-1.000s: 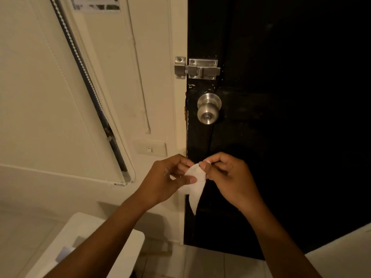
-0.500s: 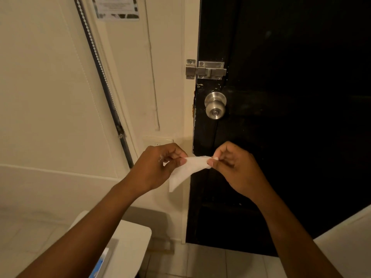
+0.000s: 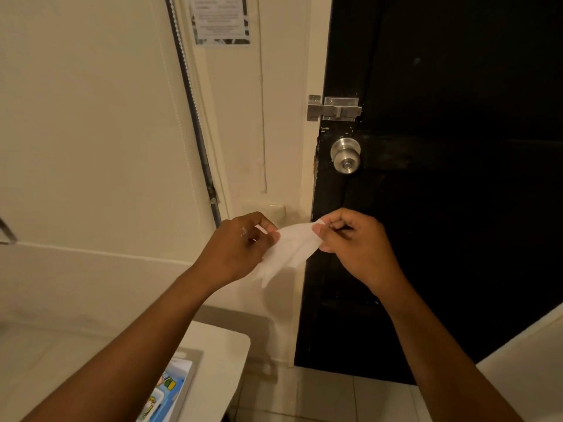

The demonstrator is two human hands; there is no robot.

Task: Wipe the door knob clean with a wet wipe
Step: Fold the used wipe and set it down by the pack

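A round silver door knob (image 3: 346,156) sits on the left edge of a black door (image 3: 451,178). Below it, both hands hold a white wet wipe (image 3: 289,251) stretched between them. My left hand (image 3: 240,248) pinches the wipe's left edge, and my right hand (image 3: 353,242) pinches its upper right corner. The lower part of the wipe hangs loose. Both hands are well below the knob and apart from it.
A silver slide bolt (image 3: 334,108) spans door and frame above the knob. A wall switch (image 3: 268,210) is behind the hands. A white table (image 3: 213,360) at lower left carries a wipe pack (image 3: 164,394). A paper notice (image 3: 221,19) hangs on the cream wall.
The hands have pulled apart, spreading the wipe wider between them. The view has shifted left, so the knob now appears further right.
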